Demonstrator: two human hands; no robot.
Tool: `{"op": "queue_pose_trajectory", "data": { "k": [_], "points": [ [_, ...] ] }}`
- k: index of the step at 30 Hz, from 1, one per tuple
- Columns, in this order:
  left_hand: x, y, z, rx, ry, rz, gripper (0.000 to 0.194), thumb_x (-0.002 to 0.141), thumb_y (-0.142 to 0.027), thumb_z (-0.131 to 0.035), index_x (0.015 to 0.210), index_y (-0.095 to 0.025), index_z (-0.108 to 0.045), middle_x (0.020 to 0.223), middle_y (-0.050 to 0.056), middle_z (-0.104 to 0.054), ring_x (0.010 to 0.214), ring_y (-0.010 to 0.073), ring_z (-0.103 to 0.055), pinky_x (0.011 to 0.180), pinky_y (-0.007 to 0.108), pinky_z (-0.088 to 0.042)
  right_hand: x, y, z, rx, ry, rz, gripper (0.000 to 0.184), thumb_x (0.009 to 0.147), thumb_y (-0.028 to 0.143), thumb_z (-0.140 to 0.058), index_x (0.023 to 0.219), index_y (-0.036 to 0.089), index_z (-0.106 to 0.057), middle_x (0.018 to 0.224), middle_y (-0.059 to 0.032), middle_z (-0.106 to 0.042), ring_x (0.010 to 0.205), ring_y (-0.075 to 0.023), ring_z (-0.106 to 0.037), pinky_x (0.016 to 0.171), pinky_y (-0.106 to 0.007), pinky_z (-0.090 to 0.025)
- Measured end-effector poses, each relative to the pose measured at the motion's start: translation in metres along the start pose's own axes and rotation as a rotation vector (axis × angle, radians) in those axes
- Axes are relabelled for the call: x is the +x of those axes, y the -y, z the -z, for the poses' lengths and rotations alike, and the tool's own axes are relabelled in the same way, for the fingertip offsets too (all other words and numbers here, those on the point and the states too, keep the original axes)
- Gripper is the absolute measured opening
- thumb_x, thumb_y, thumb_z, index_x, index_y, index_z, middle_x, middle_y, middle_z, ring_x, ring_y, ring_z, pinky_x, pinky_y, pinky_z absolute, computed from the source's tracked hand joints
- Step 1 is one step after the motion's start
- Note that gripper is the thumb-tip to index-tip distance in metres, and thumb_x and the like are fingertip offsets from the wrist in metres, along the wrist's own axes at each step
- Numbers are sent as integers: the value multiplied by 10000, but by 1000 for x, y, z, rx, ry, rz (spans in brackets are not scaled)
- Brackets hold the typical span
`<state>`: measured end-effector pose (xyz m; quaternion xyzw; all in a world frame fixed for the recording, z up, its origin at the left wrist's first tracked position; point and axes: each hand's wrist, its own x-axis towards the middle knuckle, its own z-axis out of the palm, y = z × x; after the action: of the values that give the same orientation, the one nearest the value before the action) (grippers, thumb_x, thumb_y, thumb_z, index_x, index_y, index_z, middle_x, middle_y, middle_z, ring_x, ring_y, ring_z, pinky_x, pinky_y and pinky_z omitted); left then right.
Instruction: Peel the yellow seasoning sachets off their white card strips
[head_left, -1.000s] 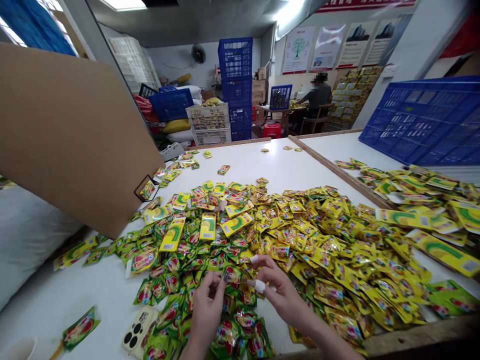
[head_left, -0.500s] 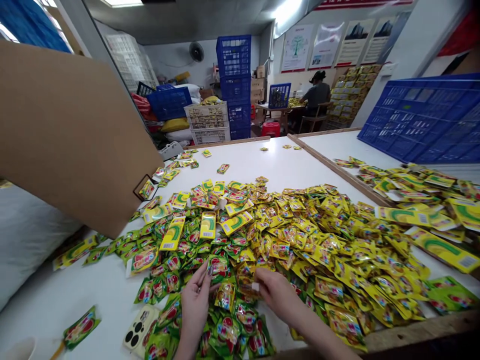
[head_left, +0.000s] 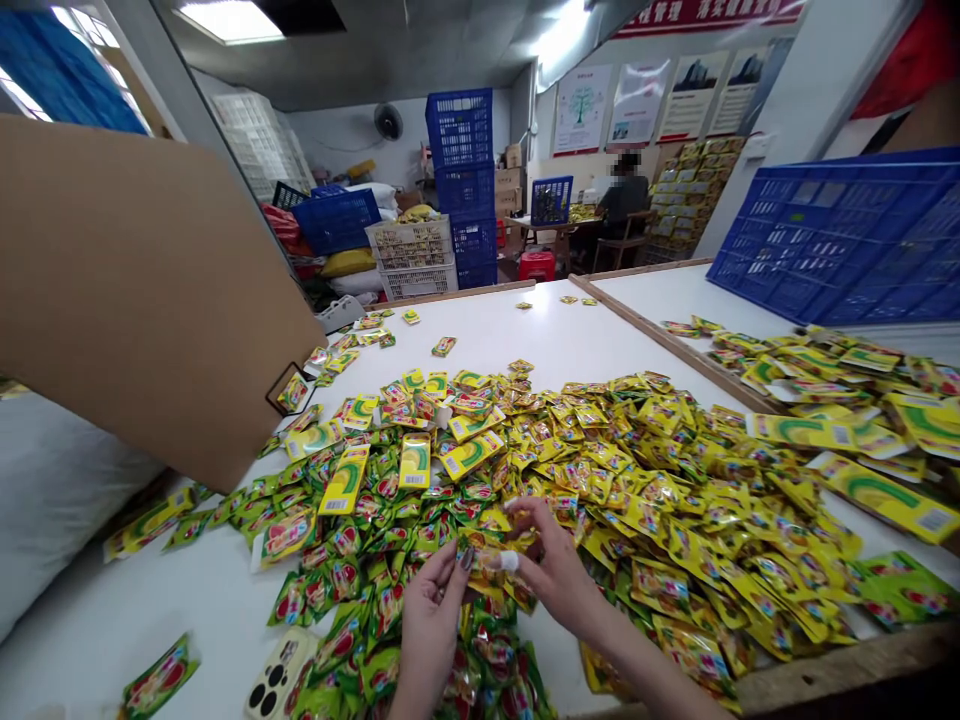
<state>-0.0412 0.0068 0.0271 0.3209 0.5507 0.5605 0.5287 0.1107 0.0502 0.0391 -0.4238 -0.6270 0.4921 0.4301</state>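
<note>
My left hand is closed in a pinch on a small yellow packet low in the middle of the view. To its right, my right hand has thumb and fingers curved and apart, with white wrapping on the thumb tip close to that packet. Whether the thumb touches it I cannot tell. Green packets with red fruit pictures lie heaped under and left of my left hand. A large pile of yellow packets spreads behind and right of my right hand. Flat yellow cartons lie on top of the heap.
A phone lies by the near edge, close to a lone green packet. A cardboard sheet leans in from the left. A wooden strip divides the white table; a blue crate stands beyond it. A person sits at the back.
My left hand has moved right, toward my right hand. My right hand has spread its fingers from a closed pinch. The view has tilted up slightly.
</note>
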Motion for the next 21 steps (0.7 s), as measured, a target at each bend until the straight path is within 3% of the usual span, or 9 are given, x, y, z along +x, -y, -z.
{"op": "queue_pose_trajectory", "data": {
  "k": [2, 4, 6, 7, 8, 11, 14, 18, 21],
  "points": [
    [3, -3, -8, 73, 19, -59, 491, 643, -501, -668, 981, -144, -665, 923, 115, -711, 879, 262, -652, 791, 382, -525, 0, -5, -3, 235, 43, -169, 494, 721, 368, -630, 1163, 249, -443, 1056, -75, -545, 801, -176, -575, 557, -264, -491],
    [13, -14, -12, 329, 71, -239, 416, 736, -503, -565, 944, -160, -677, 960, 106, -683, 926, 239, -626, 825, 350, -505, 0, -10, -4, 351, 71, -277, 451, 732, 452, -600, 1101, 212, -499, 874, -49, -601, 596, -152, -585, 452, -257, -476],
    [33, -33, -10, 738, 68, -441, 375, 839, -454, -428, 960, -187, -663, 1046, 89, -625, 1014, 209, -569, 880, 318, -467, 1, -14, 0, 335, 11, -286, 386, 730, 479, -590, 966, 174, -564, 654, 8, -569, 406, -102, -488, 375, -230, -417],
    [48, -44, -7, 975, 18, -506, 370, 875, -422, -365, 1000, -206, -638, 1099, 77, -588, 1058, 197, -534, 904, 310, -448, 0, -15, 5, 302, -31, -266, 351, 730, 463, -597, 921, 168, -582, 614, 22, -553, 386, -90, -458, 374, -221, -401],
    [64, -54, -4, 1072, -46, -507, 360, 885, -399, -361, 1054, -190, -600, 1124, 89, -562, 1088, 211, -505, 930, 336, -424, -1, -15, 9, 244, -58, -230, 307, 730, 425, -610, 897, 168, -599, 623, 18, -561, 421, -98, -476, 408, -223, -413],
    [114, -72, 6, 1189, -182, -440, 439, 823, -353, -528, 1199, -135, -467, 1244, 145, -462, 1188, 319, -391, 972, 525, -332, -10, -10, 22, -59, -45, -51, 151, 742, 246, -596, 865, 178, -651, 787, -30, -631, 719, -171, -584, 661, -265, -469],
    [145, -72, 7, 1240, -212, -355, 401, 814, -288, -568, 1184, -167, -471, 1274, 104, -451, 1163, 294, -427, 939, 545, -359, -23, -3, 27, -246, 43, 54, 237, 748, 120, -509, 915, 196, -660, 892, -48, -650, 866, -190, -589, 788, -284, -446],
    [148, -74, 10, 1197, -127, -318, 365, 815, -263, -558, 1152, -137, -496, 1217, 95, -496, 1123, 277, -468, 939, 511, -371, -32, -1, 31, -194, -13, -2, 223, 768, 139, -519, 952, 194, -631, 852, -35, -663, 795, -178, -605, 726, -268, -466],
    [127, -80, 16, 1088, -14, -302, 352, 794, -231, -506, 1111, -80, -534, 1102, 91, -568, 1084, 297, -503, 916, 439, -400, -30, 3, 40, -14, -86, -113, 145, 762, 250, -594, 887, 179, -610, 612, 20, -593, 500, -122, -540, 465, -210, -432]
  ]
}}
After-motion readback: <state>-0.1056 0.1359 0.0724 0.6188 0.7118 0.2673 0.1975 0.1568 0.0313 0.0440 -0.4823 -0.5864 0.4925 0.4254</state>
